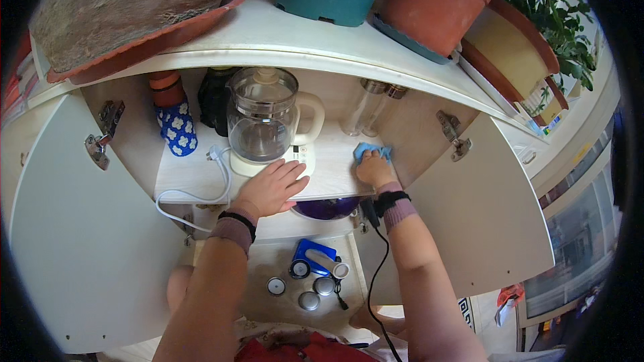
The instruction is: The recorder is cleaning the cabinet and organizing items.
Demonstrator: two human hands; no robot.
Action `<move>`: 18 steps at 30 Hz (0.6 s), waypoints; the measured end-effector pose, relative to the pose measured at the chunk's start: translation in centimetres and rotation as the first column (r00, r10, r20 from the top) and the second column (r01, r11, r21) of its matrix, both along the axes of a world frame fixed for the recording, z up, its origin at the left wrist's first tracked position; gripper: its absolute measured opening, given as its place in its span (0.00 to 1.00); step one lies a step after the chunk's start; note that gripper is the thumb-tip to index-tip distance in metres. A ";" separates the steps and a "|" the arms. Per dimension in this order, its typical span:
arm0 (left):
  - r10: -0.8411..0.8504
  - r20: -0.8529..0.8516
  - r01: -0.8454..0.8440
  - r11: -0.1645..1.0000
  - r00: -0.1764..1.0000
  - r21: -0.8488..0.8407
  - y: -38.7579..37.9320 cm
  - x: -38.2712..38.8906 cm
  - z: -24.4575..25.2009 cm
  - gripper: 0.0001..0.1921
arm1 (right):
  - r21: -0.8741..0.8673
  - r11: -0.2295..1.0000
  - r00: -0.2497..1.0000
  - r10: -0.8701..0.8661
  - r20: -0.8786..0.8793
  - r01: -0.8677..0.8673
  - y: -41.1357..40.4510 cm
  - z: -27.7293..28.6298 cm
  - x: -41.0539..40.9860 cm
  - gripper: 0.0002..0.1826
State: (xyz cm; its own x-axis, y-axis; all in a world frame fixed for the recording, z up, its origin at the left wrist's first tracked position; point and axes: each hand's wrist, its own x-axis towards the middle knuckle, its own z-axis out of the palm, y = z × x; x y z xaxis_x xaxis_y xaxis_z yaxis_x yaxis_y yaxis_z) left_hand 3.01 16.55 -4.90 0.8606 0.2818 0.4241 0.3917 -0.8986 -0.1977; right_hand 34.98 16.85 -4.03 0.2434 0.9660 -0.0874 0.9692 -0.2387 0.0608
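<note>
My right hand (375,170) presses a crumpled blue cloth (366,152) against the cabinet shelf (337,176), near its right wall. With fingers spread, my left hand (274,188) lies at the shelf's front edge, its fingertips at the cream base (303,156) of a glass electric kettle (259,136). The kettle is lidded, and its cream handle points right. A white power cord with a plug (219,153) lies left of the base and hangs over the edge. Two clear glass jars (358,108) with metallic lids stand behind the cloth.
Open cabinet doors (95,241) (478,211) flank both arms. On the shelf's left are a blue flowered item (176,128) and a black bag (214,98). Plant pots (435,5) line the top. Below are a purple round object (327,208), several small round tins (309,300) and a black cable (376,271).
</note>
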 end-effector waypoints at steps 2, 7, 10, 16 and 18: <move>0.003 -0.010 -0.003 1.000 1.000 -0.002 0.1 -0.1 0.0 0.35 | -0.058 0.998 1.000 0.015 0.009 -0.014 -1.0 1.0 -2.4 0.32; 0.017 -0.043 -0.016 0.999 0.999 0.031 0.0 -0.2 0.3 0.33 | -0.104 0.923 0.925 0.355 -0.137 -0.369 0.8 3.6 -4.5 0.26; -0.030 0.003 0.030 1.000 1.000 0.005 0.2 0.6 0.0 0.34 | 0.265 0.819 0.838 0.542 -0.061 -0.510 5.5 -0.6 -3.4 0.26; -0.032 0.021 0.033 0.999 0.999 -0.027 0.0 -0.4 0.3 0.34 | 0.071 0.915 0.912 0.402 -0.086 -0.397 11.0 -0.1 -6.1 0.27; -0.038 0.020 0.038 0.999 0.999 -0.027 0.3 0.2 0.0 0.34 | 0.086 0.947 0.923 0.321 -0.214 -0.309 11.4 -0.7 -4.7 0.28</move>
State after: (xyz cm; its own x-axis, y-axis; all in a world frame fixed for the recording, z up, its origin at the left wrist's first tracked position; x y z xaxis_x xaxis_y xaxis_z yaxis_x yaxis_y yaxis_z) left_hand 3.22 16.82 -4.90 0.8628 0.2607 0.4332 0.3605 -0.9179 -0.1656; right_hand 30.29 28.20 -4.76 -0.0942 0.9941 -0.0536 0.9821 0.0840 -0.1688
